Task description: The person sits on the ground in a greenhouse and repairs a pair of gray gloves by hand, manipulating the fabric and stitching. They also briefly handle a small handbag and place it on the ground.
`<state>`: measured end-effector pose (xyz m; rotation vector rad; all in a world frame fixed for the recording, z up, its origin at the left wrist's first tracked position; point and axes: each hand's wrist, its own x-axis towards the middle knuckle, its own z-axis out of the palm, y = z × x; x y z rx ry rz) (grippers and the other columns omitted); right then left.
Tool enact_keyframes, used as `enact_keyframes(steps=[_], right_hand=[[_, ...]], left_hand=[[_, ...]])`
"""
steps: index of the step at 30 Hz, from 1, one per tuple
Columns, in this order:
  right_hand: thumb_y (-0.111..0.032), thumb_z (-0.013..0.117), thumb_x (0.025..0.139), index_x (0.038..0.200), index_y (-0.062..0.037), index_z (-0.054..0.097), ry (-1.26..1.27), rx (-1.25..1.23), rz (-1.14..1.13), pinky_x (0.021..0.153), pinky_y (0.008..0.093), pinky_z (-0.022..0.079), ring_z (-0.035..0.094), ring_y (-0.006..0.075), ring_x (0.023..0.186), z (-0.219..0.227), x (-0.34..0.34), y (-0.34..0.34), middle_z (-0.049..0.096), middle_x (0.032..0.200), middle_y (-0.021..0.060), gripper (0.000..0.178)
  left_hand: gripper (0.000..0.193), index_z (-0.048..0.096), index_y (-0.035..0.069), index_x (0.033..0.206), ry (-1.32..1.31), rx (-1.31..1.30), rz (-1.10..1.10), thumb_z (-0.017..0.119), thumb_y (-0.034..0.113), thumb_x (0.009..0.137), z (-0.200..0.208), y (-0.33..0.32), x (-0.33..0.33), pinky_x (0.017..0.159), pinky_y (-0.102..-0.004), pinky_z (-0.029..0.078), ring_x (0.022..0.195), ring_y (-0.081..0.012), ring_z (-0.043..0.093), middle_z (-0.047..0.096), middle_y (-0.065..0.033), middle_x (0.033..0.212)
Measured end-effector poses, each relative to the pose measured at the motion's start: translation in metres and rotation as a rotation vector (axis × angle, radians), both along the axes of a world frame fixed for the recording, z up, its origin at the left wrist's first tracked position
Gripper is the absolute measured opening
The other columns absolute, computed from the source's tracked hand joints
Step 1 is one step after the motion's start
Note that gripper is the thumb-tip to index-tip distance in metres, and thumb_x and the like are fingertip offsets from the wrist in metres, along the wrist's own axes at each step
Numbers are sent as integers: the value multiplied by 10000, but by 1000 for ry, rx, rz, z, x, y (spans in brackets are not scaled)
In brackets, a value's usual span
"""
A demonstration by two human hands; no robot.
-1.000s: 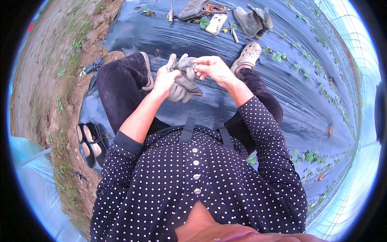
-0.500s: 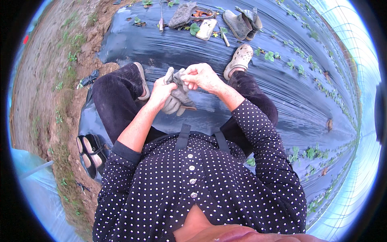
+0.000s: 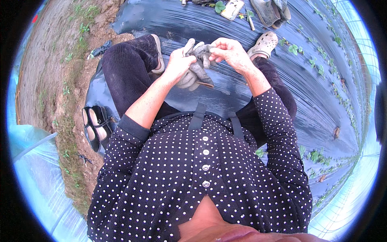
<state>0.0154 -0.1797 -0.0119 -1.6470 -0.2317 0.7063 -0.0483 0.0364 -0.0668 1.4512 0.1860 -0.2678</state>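
The scene is bright, under soft and even daylight. At the right, the translucent plastic wall [image 3: 342, 201] is pale, nearly washed out. Whitish glare makes streaks on the black mulch film [image 3: 314, 101]. Fisheye distortion bends the edges, where bluish fringes fall into black corners.

Two hands [image 3: 179, 66] and two clogs [image 3: 265, 45] show between eleven and one o'clock, two boots [image 3: 266, 13] at one, two shoes [image 3: 100, 122] at nine.
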Motion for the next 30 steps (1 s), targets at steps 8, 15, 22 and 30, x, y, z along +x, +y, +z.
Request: enact_keyframes(steps=[8,15,22,30], right_hand=[[-101,698,930,1043,20,712,-64,-86,34,673,272,550,646,102,728,-2,0,-2,710,832,54,166],[-188,694,950,904,-2,687,-48,-172,62,644,261,530,641,91,688,-16,-7,6,694,777,39,192],[-139,687,953,966,6,678,-8,-85,16,669,264,554,685,119,749,-26,0,-3,719,836,74,146],[-98,688,945,985,17,701,-64,-84,10,654,259,560,654,105,708,-29,4,-5,710,829,51,123]], left_hand=[[599,532,-44,1437,56,80,-78,590,-40,841,-7,-5,-3,840,-243,488,947,-93,585,659,-55,1155],[260,688,-35,981,85,211,-189,655,111,768,-19,-9,-11,797,-315,502,830,-161,630,703,-92,870],[275,699,-35,1000,104,222,-115,670,96,760,-17,-8,-7,784,-315,508,824,-158,633,705,-91,873],[291,710,-25,1027,26,249,-135,663,97,767,-11,-8,-9,780,-315,518,809,-155,637,710,-94,863]])
